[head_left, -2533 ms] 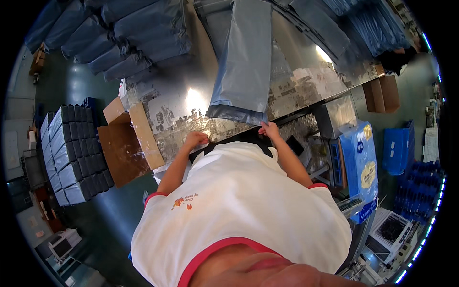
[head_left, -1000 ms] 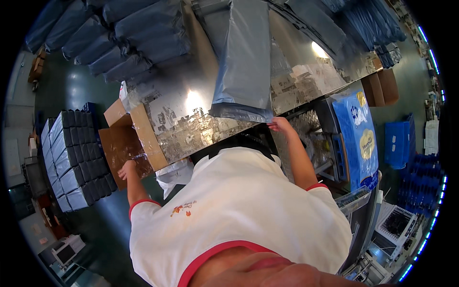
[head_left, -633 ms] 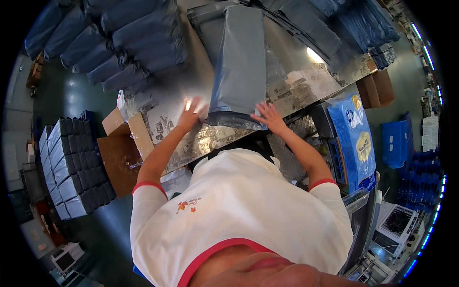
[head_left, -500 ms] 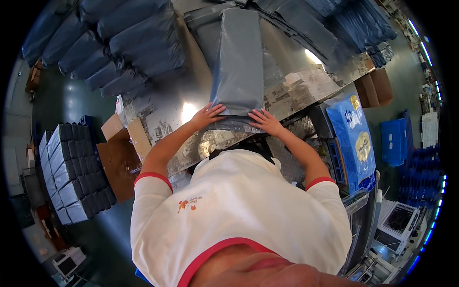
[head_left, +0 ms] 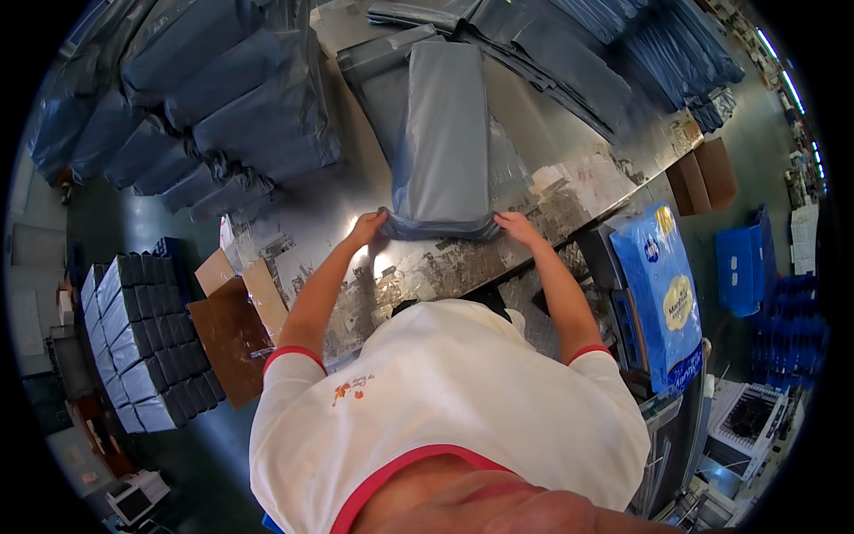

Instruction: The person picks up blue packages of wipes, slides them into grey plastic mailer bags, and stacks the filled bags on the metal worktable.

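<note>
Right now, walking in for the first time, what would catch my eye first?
Probably the long grey package lying in the middle of the metal table, with the left hand and right hand at its near corners. Next, the big pile of grey bundles at the table's far left, and the bright blue pack beside the table on the right.

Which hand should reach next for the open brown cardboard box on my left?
Likely your left hand, nearer that box; your right hand lies beyond the long grey plastic package.
</note>
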The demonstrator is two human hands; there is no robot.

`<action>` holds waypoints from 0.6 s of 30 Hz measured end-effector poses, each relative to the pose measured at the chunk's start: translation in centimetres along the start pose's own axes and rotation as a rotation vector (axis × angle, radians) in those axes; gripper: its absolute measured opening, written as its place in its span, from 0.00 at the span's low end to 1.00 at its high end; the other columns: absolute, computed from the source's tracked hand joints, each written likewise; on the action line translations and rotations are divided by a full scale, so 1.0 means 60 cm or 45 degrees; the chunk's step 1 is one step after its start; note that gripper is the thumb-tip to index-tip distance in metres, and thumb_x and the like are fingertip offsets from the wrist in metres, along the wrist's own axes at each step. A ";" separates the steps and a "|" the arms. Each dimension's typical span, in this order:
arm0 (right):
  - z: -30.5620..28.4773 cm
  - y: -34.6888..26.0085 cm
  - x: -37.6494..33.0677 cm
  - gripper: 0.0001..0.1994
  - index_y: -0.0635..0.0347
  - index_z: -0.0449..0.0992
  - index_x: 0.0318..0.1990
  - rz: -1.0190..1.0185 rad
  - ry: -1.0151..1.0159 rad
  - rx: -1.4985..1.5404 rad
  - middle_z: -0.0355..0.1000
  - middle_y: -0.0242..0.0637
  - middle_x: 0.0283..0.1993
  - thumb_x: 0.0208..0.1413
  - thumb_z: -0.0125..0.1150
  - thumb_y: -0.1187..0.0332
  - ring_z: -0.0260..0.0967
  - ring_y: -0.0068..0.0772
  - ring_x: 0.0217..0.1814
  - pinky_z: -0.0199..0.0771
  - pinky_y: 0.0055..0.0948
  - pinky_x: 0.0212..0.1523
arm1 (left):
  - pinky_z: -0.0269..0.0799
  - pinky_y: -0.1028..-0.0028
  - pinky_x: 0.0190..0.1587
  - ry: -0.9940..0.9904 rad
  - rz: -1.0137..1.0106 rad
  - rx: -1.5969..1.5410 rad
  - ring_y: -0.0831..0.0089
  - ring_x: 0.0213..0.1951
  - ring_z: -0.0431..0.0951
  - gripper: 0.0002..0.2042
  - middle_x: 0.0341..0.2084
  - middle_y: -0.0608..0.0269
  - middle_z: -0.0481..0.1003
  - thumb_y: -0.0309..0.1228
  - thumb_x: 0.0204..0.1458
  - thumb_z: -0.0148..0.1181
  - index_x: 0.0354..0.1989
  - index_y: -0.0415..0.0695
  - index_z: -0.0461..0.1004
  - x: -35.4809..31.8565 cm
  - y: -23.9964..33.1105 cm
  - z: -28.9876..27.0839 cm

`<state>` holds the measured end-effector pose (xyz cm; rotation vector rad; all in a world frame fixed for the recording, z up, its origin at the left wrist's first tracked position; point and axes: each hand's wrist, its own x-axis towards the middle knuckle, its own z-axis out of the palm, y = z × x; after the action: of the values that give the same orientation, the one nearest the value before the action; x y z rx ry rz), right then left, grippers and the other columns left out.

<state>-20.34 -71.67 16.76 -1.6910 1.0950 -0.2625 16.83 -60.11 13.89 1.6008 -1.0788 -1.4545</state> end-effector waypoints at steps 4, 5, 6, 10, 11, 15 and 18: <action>0.047 0.061 0.053 0.14 0.68 0.69 0.32 -0.001 0.289 0.410 0.68 0.36 0.30 0.52 0.42 0.64 0.62 0.28 0.34 0.60 0.25 0.38 | 0.58 0.75 0.26 0.216 0.067 -0.097 0.75 0.19 0.62 0.16 0.13 0.67 0.64 0.40 0.50 0.40 0.22 0.40 0.67 0.090 -0.031 0.072; 0.051 0.100 0.055 0.15 0.68 0.68 0.34 0.142 0.427 0.416 0.68 0.39 0.32 0.52 0.42 0.63 0.62 0.30 0.37 0.60 0.25 0.39 | 0.59 0.74 0.27 0.354 0.249 0.086 0.74 0.20 0.64 0.16 0.15 0.63 0.65 0.39 0.51 0.37 0.24 0.39 0.66 0.113 -0.028 0.109; 0.084 0.070 0.106 0.16 0.69 0.67 0.37 0.174 0.399 0.403 0.67 0.42 0.35 0.52 0.42 0.62 0.62 0.31 0.40 0.60 0.26 0.40 | 0.60 0.73 0.29 0.550 0.201 0.027 0.73 0.24 0.65 0.14 0.19 0.59 0.66 0.38 0.51 0.38 0.25 0.40 0.66 0.111 -0.076 0.066; 0.117 0.036 0.111 0.23 0.66 0.55 0.50 0.221 0.567 0.950 0.59 0.43 0.48 0.53 0.39 0.57 0.58 0.37 0.48 0.56 0.32 0.48 | 0.59 0.73 0.47 0.420 -0.202 -0.979 0.70 0.46 0.62 0.26 0.43 0.58 0.63 0.50 0.47 0.45 0.48 0.44 0.56 0.094 0.010 0.108; 0.111 0.001 0.102 0.25 0.65 0.54 0.51 0.303 0.429 1.169 0.58 0.43 0.50 0.51 0.42 0.57 0.57 0.37 0.49 0.56 0.32 0.49 | 0.57 0.69 0.50 0.078 -0.250 -1.218 0.67 0.50 0.60 0.34 0.50 0.57 0.57 0.52 0.46 0.44 0.56 0.45 0.45 0.080 0.017 0.089; 0.038 -0.094 0.054 0.30 0.64 0.53 0.52 0.393 0.012 1.457 0.55 0.44 0.52 0.45 0.51 0.55 0.56 0.38 0.51 0.55 0.32 0.50 | 0.59 0.69 0.50 -0.124 -0.250 -0.976 0.68 0.48 0.63 0.32 0.47 0.59 0.61 0.45 0.43 0.52 0.55 0.45 0.49 0.035 0.147 0.072; 0.015 -0.157 0.062 0.31 0.65 0.55 0.51 0.329 -0.094 1.437 0.58 0.46 0.50 0.41 0.55 0.58 0.58 0.39 0.49 0.57 0.32 0.49 | 0.63 0.72 0.46 -0.140 -0.244 -0.872 0.70 0.43 0.67 0.29 0.43 0.60 0.64 0.36 0.43 0.53 0.54 0.44 0.51 0.024 0.195 0.025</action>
<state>-12.65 -73.70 23.13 -0.5455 0.8278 -0.5212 13.97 -66.05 23.79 1.1542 -0.4006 -1.8015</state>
